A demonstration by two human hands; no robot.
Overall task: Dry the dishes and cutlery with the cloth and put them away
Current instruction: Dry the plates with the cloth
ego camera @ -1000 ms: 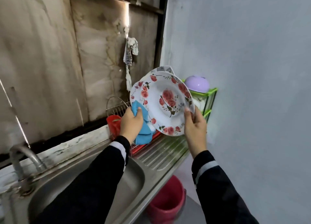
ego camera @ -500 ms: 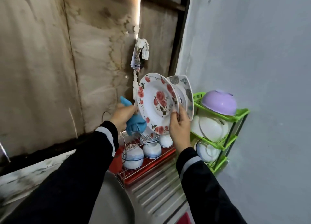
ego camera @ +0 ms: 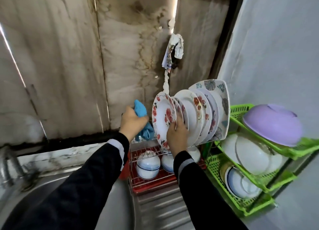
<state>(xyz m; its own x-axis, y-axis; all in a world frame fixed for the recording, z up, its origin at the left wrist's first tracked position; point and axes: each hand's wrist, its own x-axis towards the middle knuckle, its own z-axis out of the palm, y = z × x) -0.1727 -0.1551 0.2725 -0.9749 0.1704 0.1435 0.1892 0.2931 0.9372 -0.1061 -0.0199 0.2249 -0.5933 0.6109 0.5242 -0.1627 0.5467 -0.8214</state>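
Note:
A white plate with red roses [ego camera: 162,119] stands on edge at the left end of a row of several upright plates [ego camera: 203,114] on the top tier of a wire dish rack [ego camera: 138,153]. My right hand [ego camera: 176,134] grips its lower right rim, thumb on the front. My left hand [ego camera: 133,122] is just left of the plate and holds a bunched blue cloth [ego camera: 140,109], which hangs down below the fist. Blue-and-white bowls [ego camera: 148,165] lie upside down on the rack's red lower tray.
A green plastic tiered shelf [ego camera: 238,112] at the right carries a purple bowl [ego camera: 274,124], white bowls [ego camera: 253,153] and more dishes below. The steel sink [ego camera: 120,203] with its ribbed drainboard lies under my arms, tap [ego camera: 8,167] at far left. A rag [ego camera: 174,51] hangs on the wall.
The rose plate has gone from being wiped in front of me to standing on edge in the rack with the other plates. The cloth has come off it to the left.

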